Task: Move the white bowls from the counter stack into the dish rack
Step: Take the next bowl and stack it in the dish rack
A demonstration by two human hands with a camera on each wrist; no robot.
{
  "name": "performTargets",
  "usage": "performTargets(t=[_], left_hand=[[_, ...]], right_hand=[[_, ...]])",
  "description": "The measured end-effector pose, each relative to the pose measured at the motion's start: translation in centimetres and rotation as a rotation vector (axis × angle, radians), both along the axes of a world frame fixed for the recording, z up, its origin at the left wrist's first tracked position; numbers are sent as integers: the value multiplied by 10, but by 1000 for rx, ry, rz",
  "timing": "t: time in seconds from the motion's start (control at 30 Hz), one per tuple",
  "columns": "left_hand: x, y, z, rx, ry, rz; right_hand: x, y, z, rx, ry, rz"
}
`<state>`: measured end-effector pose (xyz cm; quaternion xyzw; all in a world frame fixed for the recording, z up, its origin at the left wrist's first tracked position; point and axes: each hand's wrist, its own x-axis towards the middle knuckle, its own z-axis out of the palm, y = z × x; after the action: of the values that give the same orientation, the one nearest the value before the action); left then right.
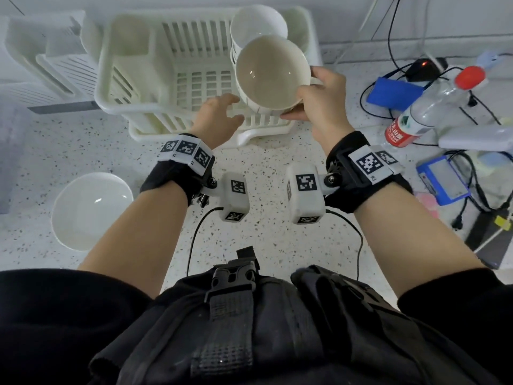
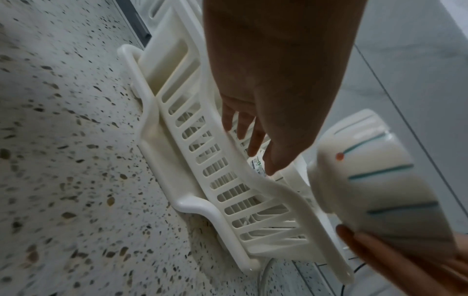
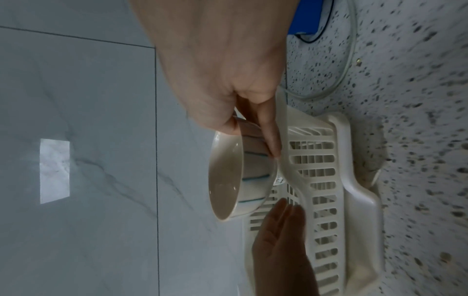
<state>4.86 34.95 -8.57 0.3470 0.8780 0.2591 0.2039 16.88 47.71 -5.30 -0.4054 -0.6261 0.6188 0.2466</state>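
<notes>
A white dish rack (image 1: pixel 166 79) stands on the speckled counter, with several white bowls (image 1: pixel 258 26) on edge along its right side. My right hand (image 1: pixel 305 93) grips another bowl (image 1: pixel 272 73) by its rim and outer wall, tilted, just above the rack's front right corner. In the right wrist view the thumb lies on the rim of this bowl (image 3: pixel 235 180), which has teal stripes outside. My left hand (image 1: pixel 230 107) hovers open over the rack's front edge, its fingers (image 2: pixel 253 140) straight, close to the held bowl (image 2: pixel 380 190) but holding nothing. One more white bowl (image 1: pixel 91 211) sits on the counter at the left.
A second white rack or tray (image 1: pixel 55 56) lies behind on the left. To the right are a water bottle with a red cap (image 1: pixel 433 107), a blue box (image 1: pixel 394 95), a small blue device (image 1: pixel 444 182) and tangled cables (image 1: pixel 472 173).
</notes>
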Motion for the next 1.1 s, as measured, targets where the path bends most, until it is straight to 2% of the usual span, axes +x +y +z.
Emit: performTargets(t=[0.17, 0.37, 0.57, 0.73, 1.1], left_hand=[[-17, 18, -6, -55, -35, -67], [-46, 29, -20, -69, -274, -100], [-64, 30, -24, -65, -359, -98], [-68, 40, -37, -23, -350, -56], [-68, 50, -54, -54, -180, -12]], right_hand=[[-32, 25, 3, -19, 67, -27], [-73, 49, 3, -8, 145, -86], [-108, 68, -9, 110, 110, -129], [-123, 81, -25, 190, 45, -162], [-129, 89, -42, 422, -53, -125]])
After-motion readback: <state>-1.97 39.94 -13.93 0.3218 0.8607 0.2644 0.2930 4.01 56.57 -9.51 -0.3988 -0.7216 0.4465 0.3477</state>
